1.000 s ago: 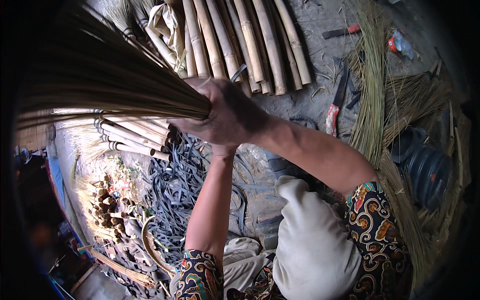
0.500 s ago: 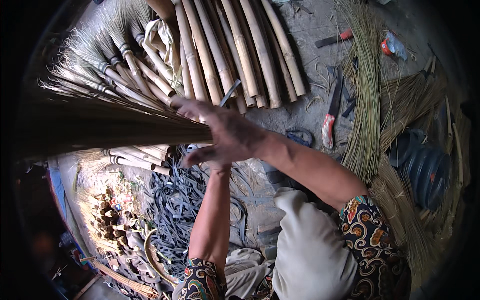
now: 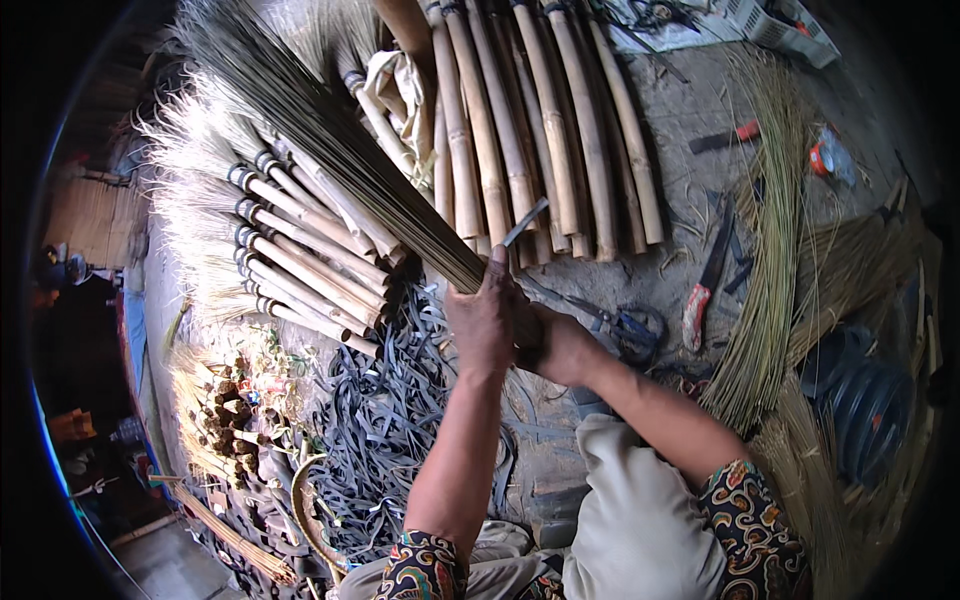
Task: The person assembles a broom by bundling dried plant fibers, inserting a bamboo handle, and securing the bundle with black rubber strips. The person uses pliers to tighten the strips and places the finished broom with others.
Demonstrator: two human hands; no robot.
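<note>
My left hand (image 3: 485, 320) grips the lower end of a thick bundle of thin dark broom sticks (image 3: 330, 140) that slants up to the left. A narrow grey strip (image 3: 524, 222) sticks out above its fingers. Just behind it, my right hand (image 3: 555, 345) holds the same bundle's base, partly hidden by the left hand.
Bamboo poles (image 3: 540, 120) lie side by side ahead. Finished brooms (image 3: 290, 250) are stacked at the left. Grey straps (image 3: 390, 410) cover the ground below. A red-handled knife (image 3: 705, 285), scissors (image 3: 625, 325), loose green sticks (image 3: 770, 270) and a dark coiled object (image 3: 865, 405) lie to the right.
The stick bundle has swung from lying level toward the left to slanting upward. Both hands have dropped lower and closer to me, still around its base.
</note>
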